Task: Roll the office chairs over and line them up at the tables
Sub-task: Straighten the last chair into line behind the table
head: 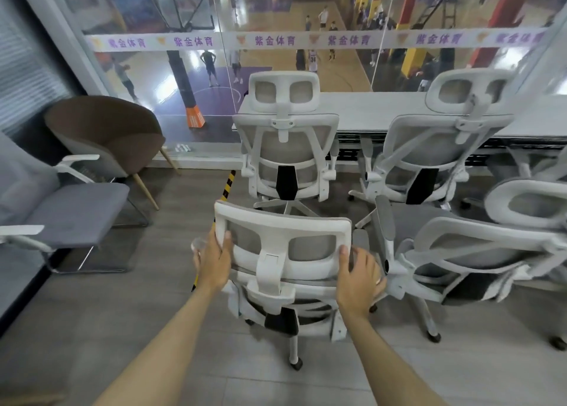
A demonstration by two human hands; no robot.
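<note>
Hands, left hand [213, 259] and right hand [357, 278], clasp the upright chair's headrest [283, 243] (seat facing the table [383, 111]).

Near chair [283, 252] behind tucked chair [287, 147] at table [368, 111] — another chair [435, 138] right.

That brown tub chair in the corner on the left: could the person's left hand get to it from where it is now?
Probably not as things stand. The left hand is wrapped around the headrest of the near office chair, and the brown tub chair sits well off beyond the grey armchair. Letting go and stepping over bare floor would do it.
</note>
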